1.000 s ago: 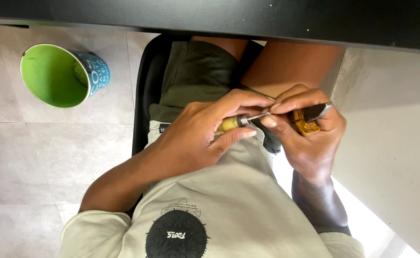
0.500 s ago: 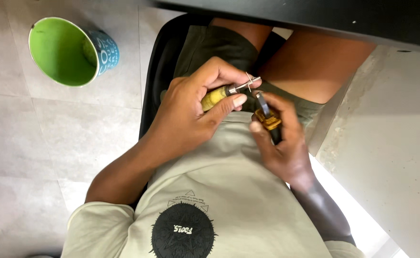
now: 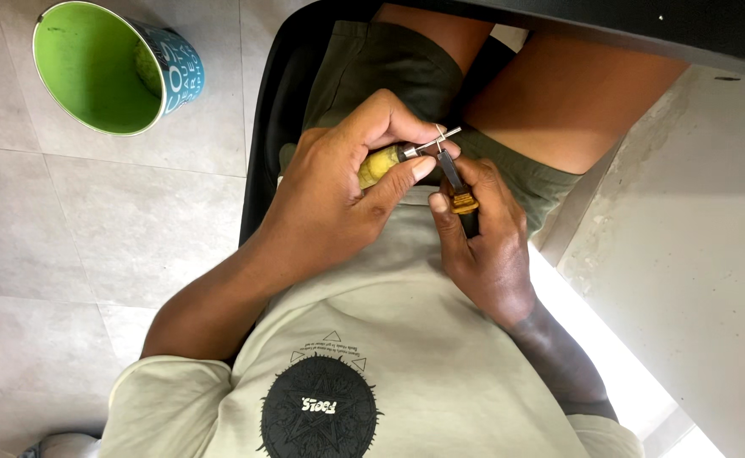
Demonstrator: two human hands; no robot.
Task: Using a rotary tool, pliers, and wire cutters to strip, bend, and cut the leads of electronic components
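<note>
Two hands meet over your lap, just in front of your pale shirt [image 3: 406,356]. Your left hand [image 3: 338,199] is curled tight round a yellow-handled screwdriver [image 3: 382,163]; thumb and forefinger pinch it near the metal collar. Its long axis runs nearly level across the view, rising slightly, handle buried in your palm on the left and the thin silver shaft pointing right, towards your other hand. Your right hand [image 3: 487,246] is closed on a small dark tool with a brass-coloured ferrule [image 3: 461,199]; its narrow dark blade runs up and a little left from the ferrule, so its axis stands almost crosswise to the screwdriver. The two metal ends come together just above your right thumb, though whether they touch is too fine to tell.

Below the hands lie your olive shorts [image 3: 389,64] and bare thighs, on a black chair seat [image 3: 283,102]. Grey floor tiles [image 3: 92,220] spread to the left, where a tin bucket [image 3: 109,72], green inside, stands well apart. A dark tabletop edge [image 3: 644,25] crosses the top, and a pale wall [image 3: 703,254] fills the right.
</note>
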